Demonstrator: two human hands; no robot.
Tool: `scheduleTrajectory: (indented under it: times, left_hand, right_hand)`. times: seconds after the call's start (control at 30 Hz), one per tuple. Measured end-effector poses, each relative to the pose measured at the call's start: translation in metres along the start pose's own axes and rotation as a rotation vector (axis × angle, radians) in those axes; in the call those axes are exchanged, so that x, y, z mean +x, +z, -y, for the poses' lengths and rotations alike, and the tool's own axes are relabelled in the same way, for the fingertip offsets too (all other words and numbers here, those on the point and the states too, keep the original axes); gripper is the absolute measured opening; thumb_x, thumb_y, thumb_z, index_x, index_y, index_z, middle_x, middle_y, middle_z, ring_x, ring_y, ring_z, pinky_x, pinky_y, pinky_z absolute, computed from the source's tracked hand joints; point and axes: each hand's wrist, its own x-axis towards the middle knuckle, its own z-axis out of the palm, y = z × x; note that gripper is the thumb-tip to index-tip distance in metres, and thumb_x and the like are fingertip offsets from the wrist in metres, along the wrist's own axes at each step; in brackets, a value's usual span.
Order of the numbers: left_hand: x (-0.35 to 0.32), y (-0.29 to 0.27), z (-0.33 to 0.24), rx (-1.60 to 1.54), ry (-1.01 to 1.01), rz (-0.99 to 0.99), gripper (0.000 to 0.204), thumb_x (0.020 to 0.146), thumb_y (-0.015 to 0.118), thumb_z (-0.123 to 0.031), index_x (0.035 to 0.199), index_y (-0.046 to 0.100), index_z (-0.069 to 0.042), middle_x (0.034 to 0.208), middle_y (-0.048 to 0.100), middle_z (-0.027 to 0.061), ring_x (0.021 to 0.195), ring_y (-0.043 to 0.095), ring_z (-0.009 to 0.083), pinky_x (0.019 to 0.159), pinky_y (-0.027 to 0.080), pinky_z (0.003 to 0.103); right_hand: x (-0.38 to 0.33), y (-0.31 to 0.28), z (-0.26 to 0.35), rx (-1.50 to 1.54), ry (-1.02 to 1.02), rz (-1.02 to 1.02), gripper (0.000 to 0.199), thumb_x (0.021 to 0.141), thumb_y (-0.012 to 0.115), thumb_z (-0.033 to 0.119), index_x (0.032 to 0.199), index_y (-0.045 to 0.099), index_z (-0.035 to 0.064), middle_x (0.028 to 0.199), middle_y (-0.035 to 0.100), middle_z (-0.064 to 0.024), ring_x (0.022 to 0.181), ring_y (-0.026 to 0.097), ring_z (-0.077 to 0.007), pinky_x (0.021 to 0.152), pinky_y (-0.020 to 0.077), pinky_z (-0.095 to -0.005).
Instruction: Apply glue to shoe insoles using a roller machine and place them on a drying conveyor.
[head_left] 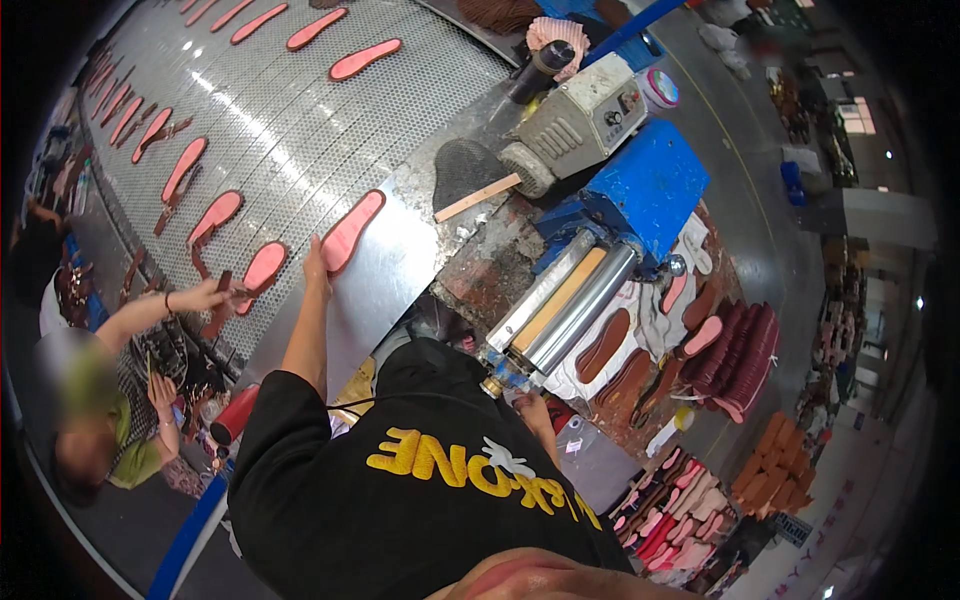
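Observation:
My left hand (316,268) reaches forward and grips the near end of a pink insole (354,228), which lies flat on a shiny metal plate (400,260) at the edge of a perforated conveyor belt (290,130). Down at my right side, my right hand (531,408) is close to the front end of a roller machine (565,305) with steel and tan rollers. Its fingers are partly hidden, so I cannot tell whether it holds anything.
Rows of pink insoles (215,215) and brown pieces lie along the belt. On the left, a co-worker's hand (205,296) touches a pink insole (263,267). There is a blue machine housing (650,185), a grey motor (580,120), stacked brown soles (745,355) and crates of insoles (670,510).

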Motion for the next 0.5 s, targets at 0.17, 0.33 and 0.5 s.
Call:
scheduleTrajectory:
  times: [0.17,0.33,0.5]
  left_hand:
    - [0.031,0.07,-0.044,-0.037,0.075,0.117,0.061,0.085,0.048,-0.053,0.116,0.051,0.0,0.111,0.055,0.0116,0.098,0.054,0.0222,0.08,0.046,0.035]
    - [0.076,0.152,-0.102,-0.084,0.17,0.328,0.058,0.086,0.046,-0.054,0.114,0.052,-0.003,0.106,0.057,0.0105,0.088,0.057,0.0228,0.067,0.051,0.036]
    - [0.126,0.163,-0.14,-0.086,0.025,0.389,0.074,0.083,0.039,-0.063,0.124,0.04,-0.002,0.124,0.046,0.0184,0.107,0.051,0.0297,0.086,0.044,0.04]
  right_hand:
    - [-0.018,0.012,-0.004,0.152,0.187,-0.025,0.033,0.072,0.059,0.008,0.105,0.052,0.0027,0.078,0.059,-0.0043,0.064,0.054,-0.011,0.051,0.0432,-0.0269]
    - [-0.037,0.055,-0.016,0.193,0.101,-0.08,0.025,0.077,0.056,0.004,0.102,0.054,0.0033,0.08,0.059,-0.0044,0.067,0.054,-0.011,0.053,0.0431,-0.0262]
    - [-0.049,0.091,-0.019,0.151,-0.009,-0.215,0.02,0.081,0.053,0.001,0.1,0.055,0.0036,0.079,0.058,-0.0038,0.065,0.053,-0.0102,0.056,0.0426,-0.0244]
